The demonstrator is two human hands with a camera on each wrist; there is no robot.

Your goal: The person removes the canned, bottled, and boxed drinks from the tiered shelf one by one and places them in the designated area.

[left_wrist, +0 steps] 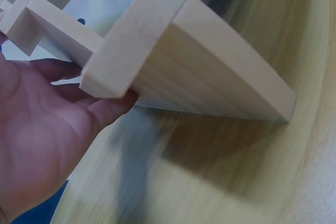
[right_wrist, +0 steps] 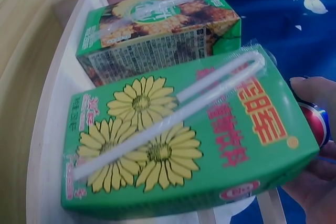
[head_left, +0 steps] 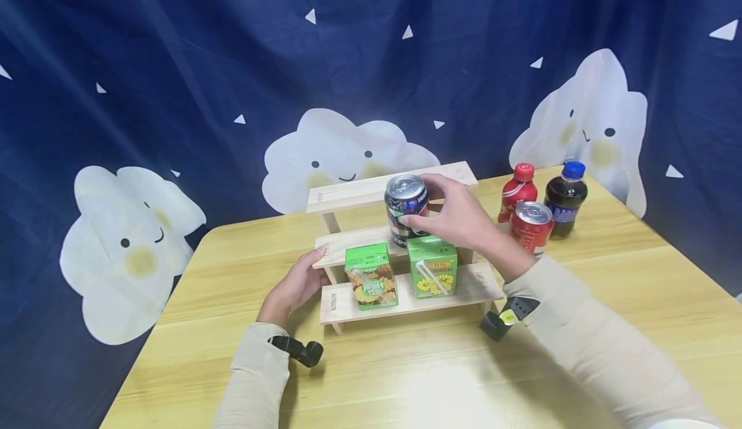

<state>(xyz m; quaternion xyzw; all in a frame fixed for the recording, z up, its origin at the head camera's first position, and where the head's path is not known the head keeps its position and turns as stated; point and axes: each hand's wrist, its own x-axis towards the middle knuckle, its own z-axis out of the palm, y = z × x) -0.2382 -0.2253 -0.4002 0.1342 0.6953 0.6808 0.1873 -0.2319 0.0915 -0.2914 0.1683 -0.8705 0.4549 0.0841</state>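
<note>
A three-tier wooden rack (head_left: 371, 312) stands on the table. My left hand (head_left: 298, 284) holds its left end at the middle tier; in the left wrist view its fingers (left_wrist: 107, 109) wrap the end of a board. My right hand (head_left: 458, 213) grips a dark blue soda can (head_left: 400, 213) by its side, upright at the middle tier; whether its base touches the board is hidden. Two green drink cartons stand on the lowest tier: a pineapple one (head_left: 371, 277) at left and a flower-printed one (right_wrist: 142, 166) with a straw at right.
Right of the rack stand a red-capped bottle (head_left: 518, 190), a red can (head_left: 532, 226) and a blue-capped bottle of dark drink (head_left: 565, 203). The wooden table (head_left: 371, 377) reaches toward me. Behind it hangs a blue cloud-print curtain (head_left: 359, 49).
</note>
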